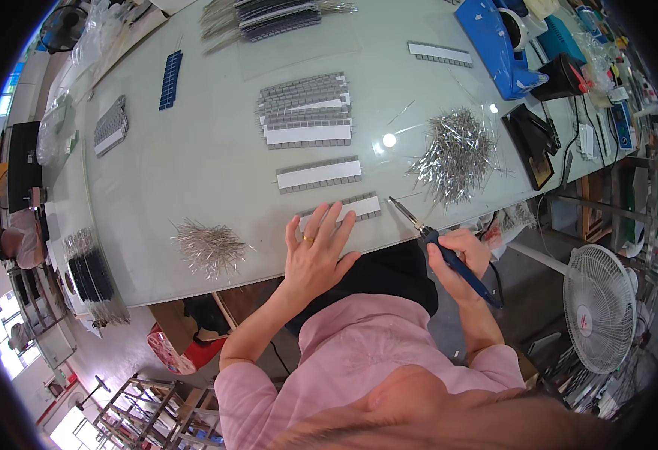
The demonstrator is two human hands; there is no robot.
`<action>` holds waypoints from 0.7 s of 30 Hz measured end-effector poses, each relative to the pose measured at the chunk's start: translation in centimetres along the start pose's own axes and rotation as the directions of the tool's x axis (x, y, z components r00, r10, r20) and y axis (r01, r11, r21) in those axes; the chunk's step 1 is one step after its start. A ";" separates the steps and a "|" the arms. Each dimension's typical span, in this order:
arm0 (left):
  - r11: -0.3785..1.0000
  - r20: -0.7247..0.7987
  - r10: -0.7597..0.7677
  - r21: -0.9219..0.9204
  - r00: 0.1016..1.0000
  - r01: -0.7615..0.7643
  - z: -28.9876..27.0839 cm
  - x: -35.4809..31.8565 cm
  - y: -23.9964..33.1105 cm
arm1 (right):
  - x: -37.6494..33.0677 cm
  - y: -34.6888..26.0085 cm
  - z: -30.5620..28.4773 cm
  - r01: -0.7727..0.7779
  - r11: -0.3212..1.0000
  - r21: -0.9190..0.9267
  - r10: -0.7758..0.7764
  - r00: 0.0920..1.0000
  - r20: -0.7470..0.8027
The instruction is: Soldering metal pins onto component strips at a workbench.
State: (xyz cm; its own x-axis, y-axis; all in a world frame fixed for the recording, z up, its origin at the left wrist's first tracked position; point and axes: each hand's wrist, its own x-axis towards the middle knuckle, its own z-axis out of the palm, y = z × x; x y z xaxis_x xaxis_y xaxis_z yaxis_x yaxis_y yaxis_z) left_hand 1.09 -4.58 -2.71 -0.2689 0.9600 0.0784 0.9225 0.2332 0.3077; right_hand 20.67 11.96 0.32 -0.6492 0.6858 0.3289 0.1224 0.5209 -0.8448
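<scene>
My left hand (315, 251) lies flat with its fingers spread on a white-and-grey segmented strip (368, 205) near the table's front edge. Part of that strip is hidden under the fingers. In my right hand (470, 253) is a blue-handled soldering iron (464, 273), its metal tip pointing up and left, close to the strip's right end. A thin wire lies by the tip. Just beyond the hand-held strip is a similar strip (319, 175), and behind it a stack of such strips (306, 112). To the right is a heap of thin silvery wire pieces (458, 154).
A smaller wire heap (209, 246) lies left on the glass-topped table (186, 165). Farther off are a dark blue strip (170, 79), another grey stack (111, 126) and a lone strip (441, 54). A blue tape dispenser (500, 56) and black stand (530, 142) are right; a fan (600, 307) stands beside me.
</scene>
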 end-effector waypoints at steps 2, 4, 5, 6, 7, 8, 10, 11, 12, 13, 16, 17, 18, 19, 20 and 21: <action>1.000 0.001 0.005 0.001 1.000 -0.005 0.1 0.0 -0.1 | 0.2 -0.3 -0.1 0.006 1.000 -0.023 -0.006 1.000 0.023; 1.000 0.002 0.010 0.003 1.000 -0.010 0.1 0.1 -0.1 | 0.4 -0.6 0.0 0.009 1.000 -0.028 -0.008 1.000 0.027; 1.000 0.004 0.011 0.005 1.000 -0.011 0.1 0.1 -0.1 | 0.4 -0.6 0.0 0.013 0.999 -0.031 -0.012 0.999 0.031; 1.000 0.007 0.011 0.007 1.000 -0.011 0.0 0.1 -0.1 | 0.4 -0.6 0.0 0.012 0.999 -0.031 -0.011 0.999 0.031; 1.000 0.008 0.011 0.006 1.000 -0.011 0.1 0.2 -0.1 | 0.5 -0.6 0.0 0.016 0.999 -0.035 -0.015 0.999 0.038; 1.000 0.004 0.012 0.005 1.000 -0.012 0.1 0.2 -0.1 | 0.5 -0.6 0.0 0.021 0.999 -0.038 -0.019 0.999 0.045; 1.000 0.000 0.012 0.004 1.000 -0.012 0.1 0.2 -0.1 | 0.5 -0.6 0.0 0.019 0.999 -0.044 -0.017 0.999 0.050; 1.000 -0.003 0.014 0.002 1.000 -0.014 0.2 0.1 -0.1 | 0.6 -0.6 0.0 0.017 0.999 -0.049 -0.015 0.998 0.053; 1.000 -0.007 0.016 0.000 1.000 -0.016 0.2 0.1 -0.1 | 0.6 -0.6 0.0 0.017 0.999 -0.049 -0.014 0.998 0.053; 1.000 -0.006 0.016 0.000 1.000 -0.016 0.2 0.2 -0.1 | 0.7 -0.5 0.0 0.023 0.998 -0.056 -0.020 0.998 0.061; 1.000 0.000 0.012 -0.003 1.000 -0.012 0.2 0.2 -0.1 | 0.9 -0.7 0.0 0.022 0.997 -0.077 -0.016 0.996 0.085; 1.000 0.000 0.011 -0.005 1.000 -0.011 0.2 0.2 -0.1 | 1.0 -0.8 0.0 0.015 0.996 -0.091 -0.006 0.995 0.101; 1.000 0.000 0.011 -0.007 1.000 -0.011 0.2 0.2 -0.1 | 1.0 -0.8 0.1 0.015 0.996 -0.092 -0.006 0.995 0.101; 1.000 0.000 0.010 -0.008 1.000 -0.010 0.2 0.2 -0.1 | 1.0 -0.8 0.1 0.008 0.997 -0.079 0.000 0.995 0.095; 1.000 0.003 0.011 -0.006 1.000 -0.011 0.2 0.2 -0.1 | 1.0 -0.8 0.2 0.000 0.998 -0.066 0.006 0.996 0.089; 1.000 0.006 0.012 -0.004 1.000 -0.012 0.2 0.2 -0.1 | 1.0 -0.8 0.2 0.000 0.998 -0.067 0.006 0.996 0.089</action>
State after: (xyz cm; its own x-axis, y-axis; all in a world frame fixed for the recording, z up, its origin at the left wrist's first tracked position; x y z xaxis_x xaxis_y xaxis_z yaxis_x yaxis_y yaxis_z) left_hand 1.02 -4.39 -2.92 -0.2559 0.9637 0.0764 0.9245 0.2208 0.3108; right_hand 19.77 12.18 1.22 -0.7129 0.6409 0.2846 0.1726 0.5537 -0.8146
